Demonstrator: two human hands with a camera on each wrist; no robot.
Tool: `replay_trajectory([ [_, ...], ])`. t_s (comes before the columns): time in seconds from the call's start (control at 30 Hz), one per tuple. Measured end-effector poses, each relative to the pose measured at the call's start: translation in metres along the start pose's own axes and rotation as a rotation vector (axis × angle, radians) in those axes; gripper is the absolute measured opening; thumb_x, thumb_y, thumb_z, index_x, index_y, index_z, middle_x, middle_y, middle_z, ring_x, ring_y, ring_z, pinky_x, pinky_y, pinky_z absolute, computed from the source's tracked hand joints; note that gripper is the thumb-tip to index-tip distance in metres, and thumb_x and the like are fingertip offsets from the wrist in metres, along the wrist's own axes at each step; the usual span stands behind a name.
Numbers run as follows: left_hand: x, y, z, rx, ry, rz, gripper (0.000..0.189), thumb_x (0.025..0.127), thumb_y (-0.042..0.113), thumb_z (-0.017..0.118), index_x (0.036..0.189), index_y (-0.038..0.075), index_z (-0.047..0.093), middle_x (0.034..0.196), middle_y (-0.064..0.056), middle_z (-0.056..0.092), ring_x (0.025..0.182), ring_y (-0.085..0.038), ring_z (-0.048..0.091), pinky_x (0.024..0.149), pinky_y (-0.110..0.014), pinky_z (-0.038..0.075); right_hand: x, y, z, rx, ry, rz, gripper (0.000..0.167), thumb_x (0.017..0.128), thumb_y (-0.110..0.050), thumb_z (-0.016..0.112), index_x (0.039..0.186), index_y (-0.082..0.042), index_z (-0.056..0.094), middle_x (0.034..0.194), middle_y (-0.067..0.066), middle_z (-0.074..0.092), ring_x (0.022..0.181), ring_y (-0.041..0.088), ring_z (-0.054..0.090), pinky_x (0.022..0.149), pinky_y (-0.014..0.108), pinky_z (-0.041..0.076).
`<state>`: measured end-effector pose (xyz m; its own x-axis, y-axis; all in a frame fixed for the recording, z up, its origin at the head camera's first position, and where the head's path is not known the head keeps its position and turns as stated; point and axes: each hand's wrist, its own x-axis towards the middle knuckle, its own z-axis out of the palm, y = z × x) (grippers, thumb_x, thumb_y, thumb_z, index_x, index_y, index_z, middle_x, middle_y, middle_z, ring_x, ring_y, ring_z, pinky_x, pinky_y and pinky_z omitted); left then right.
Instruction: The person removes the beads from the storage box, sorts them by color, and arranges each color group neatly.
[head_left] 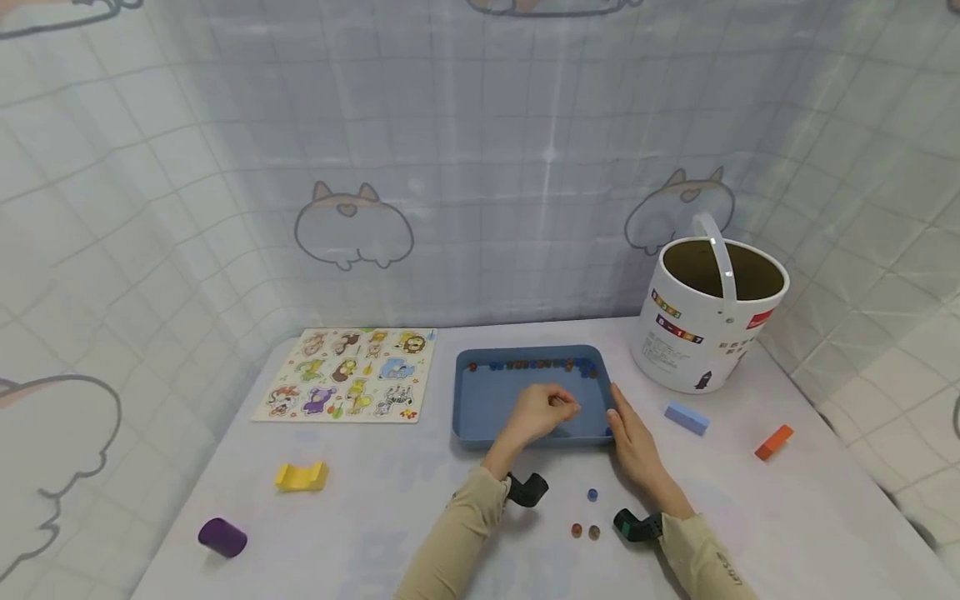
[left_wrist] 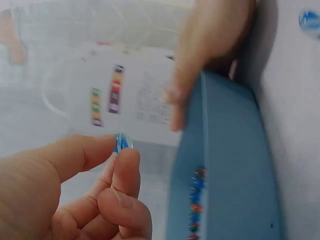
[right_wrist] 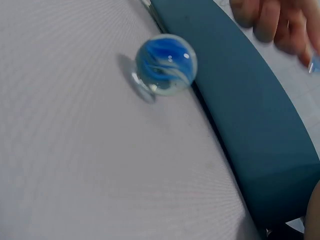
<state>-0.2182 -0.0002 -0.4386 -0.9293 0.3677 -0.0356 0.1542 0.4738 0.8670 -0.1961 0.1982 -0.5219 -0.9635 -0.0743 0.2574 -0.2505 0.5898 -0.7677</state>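
Left hand pinches blue marble, thumb to forefinger, over tray; right hand, fingers extended, rests against tray at 3 o'clock; three marbles lie outside at 5 o'clock

Blue marble, near side: gleamed like smooth, clear glass.
Tray, centre: showed smooth, matt, plastic-like walls.
Bucket, far right: looked like smooth, glossy plastic.
Backdrop, far side: hung as creased, sheeny, plastic-like sheeting.
Table cover: bore a fine, matt, cloth-like texture.
Sleeves, near side: were matt, wrinkled cloth.
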Motion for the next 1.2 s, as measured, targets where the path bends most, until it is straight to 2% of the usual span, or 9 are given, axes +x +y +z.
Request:
replay_trajectory([
  [0.1, -0.017, 0.004, -0.005, 0.025, -0.007, 0.045, 0.014, 0.092, 0.025, 0.067, 0.097, 0.013, 0.072, 0.078, -0.005, 0.071, 0.063, -0.02, 0.062, 0.05, -0.021, 0.039, 0.0, -0.001, 0.0, -0.002, -0.007, 0.007, 0.054, 0.108, -0.027, 0.03, 0.153, 0.0, 0.021, 0.156, 0.026, 0.024, 0.143, 0.047, 0.024, 0.114, 0.061, 0.02],
  [0.27, -0.044, 0.005, 0.001, 0.079, -0.09, 0.104, 0.01, 0.089, 0.024, 0.07, 0.091, 0.015, 0.073, 0.068, 0.003, 0.066, 0.052, -0.003, 0.049, 0.049, -0.018, 0.038, 0.0, 0.0, -0.001, -0.01, -0.004, 0.019, 0.054, 0.108, -0.028, 0.029, 0.153, -0.002, 0.021, 0.157, 0.025, 0.024, 0.143, 0.047, 0.024, 0.114, 0.06, 0.019],
  [0.37, -0.054, -0.002, 0.012, 0.135, -0.131, 0.103, 0.008, 0.087, 0.023, 0.072, 0.088, 0.015, 0.073, 0.061, 0.008, 0.06, 0.049, -0.001, 0.045, 0.048, -0.017, 0.036, 0.0, 0.001, -0.002, -0.012, -0.001, 0.016, 0.054, 0.107, -0.029, 0.029, 0.153, -0.002, 0.022, 0.157, 0.025, 0.024, 0.143, 0.046, 0.025, 0.114, 0.06, 0.02],
  [0.47, -0.058, -0.009, 0.022, 0.205, -0.131, 0.081, 0.008, 0.086, 0.022, 0.073, 0.085, 0.014, 0.073, 0.057, 0.009, 0.056, 0.045, -0.002, 0.045, 0.045, -0.018, 0.036, 0.0, 0.001, -0.002, -0.011, 0.003, 0.007, 0.053, 0.107, -0.028, 0.03, 0.153, -0.001, 0.022, 0.157, 0.025, 0.025, 0.143, 0.046, 0.025, 0.113, 0.06, 0.02],
  [0.67, -0.06, -0.02, 0.037, 0.337, -0.107, 0.043, 0.006, 0.081, 0.019, 0.076, 0.077, 0.016, 0.073, 0.056, 0.009, 0.058, 0.044, -0.001, 0.045, 0.045, -0.019, 0.035, 0.0, 0.001, -0.001, -0.011, 0.006, 0.003, 0.053, 0.107, -0.027, 0.031, 0.152, 0.0, 0.023, 0.156, 0.025, 0.025, 0.143, 0.046, 0.025, 0.114, 0.059, 0.02],
  [0.83, -0.061, -0.02, 0.04, 0.42, -0.097, 0.032, 0.007, 0.079, 0.021, 0.077, 0.077, 0.018, 0.072, 0.061, 0.011, 0.062, 0.05, -0.001, 0.044, 0.047, -0.019, 0.034, 0.0, 0.0, 0.0, -0.015, 0.009, 0.01, 0.054, 0.107, -0.028, 0.031, 0.152, 0.0, 0.023, 0.157, 0.025, 0.025, 0.143, 0.046, 0.025, 0.114, 0.059, 0.02],
  [0.93, -0.061, -0.014, 0.034, 0.398, -0.113, 0.017, 0.009, 0.081, 0.024, 0.077, 0.084, 0.016, 0.073, 0.061, 0.01, 0.064, 0.048, -0.001, 0.047, 0.047, -0.02, 0.036, 0.0, 0.0, 0.0, -0.016, 0.002, 0.016, 0.054, 0.107, -0.029, 0.03, 0.153, -0.001, 0.022, 0.157, 0.025, 0.024, 0.143, 0.046, 0.025, 0.114, 0.059, 0.019],
  [1.03, -0.053, -0.004, 0.022, 0.32, -0.123, 0.028, 0.013, 0.086, 0.026, 0.073, 0.091, 0.014, 0.072, 0.062, 0.007, 0.065, 0.047, -0.003, 0.049, 0.046, -0.02, 0.036, 0.0, 0.001, 0.0, -0.016, 0.0, 0.019, 0.054, 0.107, -0.029, 0.029, 0.153, -0.002, 0.022, 0.157, 0.024, 0.025, 0.143, 0.046, 0.026, 0.114, 0.06, 0.02],
  [1.2, -0.02, 0.012, 0.005, 0.178, -0.106, 0.044, 0.014, 0.094, 0.022, 0.063, 0.098, 0.011, 0.071, 0.07, 0.001, 0.069, 0.054, -0.012, 0.056, 0.048, -0.021, 0.04, 0.0, 0.0, 0.001, -0.013, 0.015, 0.013, 0.053, 0.108, -0.029, 0.029, 0.152, -0.001, 0.024, 0.155, 0.026, 0.027, 0.141, 0.048, 0.027, 0.112, 0.061, 0.021],
])
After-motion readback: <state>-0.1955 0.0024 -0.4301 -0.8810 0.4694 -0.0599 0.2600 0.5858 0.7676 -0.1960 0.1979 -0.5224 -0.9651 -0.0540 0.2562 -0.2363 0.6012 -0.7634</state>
